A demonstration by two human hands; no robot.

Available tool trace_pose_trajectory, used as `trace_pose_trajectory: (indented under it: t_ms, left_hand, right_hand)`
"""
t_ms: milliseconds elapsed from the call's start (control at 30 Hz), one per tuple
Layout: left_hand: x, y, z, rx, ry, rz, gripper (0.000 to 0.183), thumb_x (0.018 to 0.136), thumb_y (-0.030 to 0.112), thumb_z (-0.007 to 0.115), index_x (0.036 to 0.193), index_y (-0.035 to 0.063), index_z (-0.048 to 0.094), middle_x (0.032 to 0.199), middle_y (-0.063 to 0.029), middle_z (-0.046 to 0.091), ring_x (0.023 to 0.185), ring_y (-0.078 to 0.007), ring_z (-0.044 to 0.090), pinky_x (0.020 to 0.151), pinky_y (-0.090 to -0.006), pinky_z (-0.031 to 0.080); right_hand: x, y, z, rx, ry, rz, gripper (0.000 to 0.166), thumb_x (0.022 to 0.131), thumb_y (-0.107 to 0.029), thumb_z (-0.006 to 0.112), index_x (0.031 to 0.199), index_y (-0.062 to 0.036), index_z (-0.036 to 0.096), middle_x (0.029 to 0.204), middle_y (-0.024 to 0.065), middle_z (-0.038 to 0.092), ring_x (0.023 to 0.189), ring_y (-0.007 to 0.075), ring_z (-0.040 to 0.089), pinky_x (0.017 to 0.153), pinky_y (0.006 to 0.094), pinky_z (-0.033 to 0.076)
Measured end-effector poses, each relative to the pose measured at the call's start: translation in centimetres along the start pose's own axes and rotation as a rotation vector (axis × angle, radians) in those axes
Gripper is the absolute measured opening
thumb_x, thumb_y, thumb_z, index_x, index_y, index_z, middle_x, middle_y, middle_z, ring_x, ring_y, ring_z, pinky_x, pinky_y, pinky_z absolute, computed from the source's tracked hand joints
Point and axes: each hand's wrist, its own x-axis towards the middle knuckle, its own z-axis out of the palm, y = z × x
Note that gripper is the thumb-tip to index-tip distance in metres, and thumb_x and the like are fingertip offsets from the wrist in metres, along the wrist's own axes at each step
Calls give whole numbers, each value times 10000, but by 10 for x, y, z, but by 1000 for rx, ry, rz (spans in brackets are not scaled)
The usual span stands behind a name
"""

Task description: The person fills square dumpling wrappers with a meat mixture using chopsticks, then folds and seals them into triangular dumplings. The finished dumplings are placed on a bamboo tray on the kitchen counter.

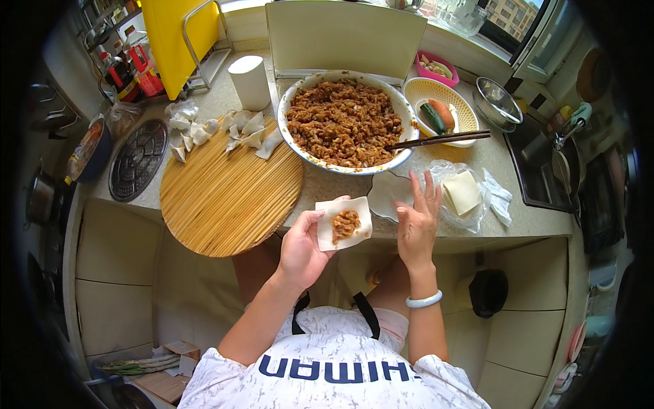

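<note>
My left hand holds a square dough wrapper with a dab of meat filling on it. My right hand is raised with its fingers apart, over a small clear dish at the counter's edge. Beyond both hands stands a large white bowl of the minced filling, with dark chopsticks resting across its rim. To the right of my right hand, a stack of square wrappers lies on a plastic bag. Several folded dumplings sit at the far edge of a round slatted board.
A yellow basket with a carrot and cucumber, a metal bowl and a sink are on the right. At left stand a paper roll, a perforated dark disc, a yellow board and bottles.
</note>
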Motion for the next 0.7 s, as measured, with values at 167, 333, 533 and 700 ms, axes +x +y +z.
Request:
trace_pose_trajectory:
  t_ms: [167,333,533,700]
  left_hand:
    - [0,-4,7,96,-20,-18,500,923,187,310,1343,-78,371,1349,-152,471,1225,-267,482,1051,-419,369]
    - [0,-9,4,143,-56,-28,471,936,184,326,1332,-61,395,1320,-143,496,1190,-256,509,1006,-419,412]
    - [-7,0,9,142,-47,0,473,935,178,310,1342,-52,383,1320,-160,489,1197,-262,503,1007,-414,412]
    - [-5,6,5,32,-106,-10,525,905,193,317,1375,-40,339,1356,-190,451,1231,-281,475,1051,-424,365]
  right_hand:
    - [4,-27,-6,328,148,12,671,989,-484,230,974,-24,718,1370,158,463,1367,331,269,1124,467,145]
    - [3,-67,-9,305,-20,-190,604,964,-517,249,1110,-120,682,1415,152,410,1373,314,270,1131,467,104]
    - [2,-52,-7,162,18,-118,583,973,-486,273,1043,-99,704,1415,149,410,1364,319,283,1125,491,111]
    - [1,-17,-2,13,87,9,578,980,-450,319,907,-47,727,1416,155,404,1365,328,273,1124,485,136]
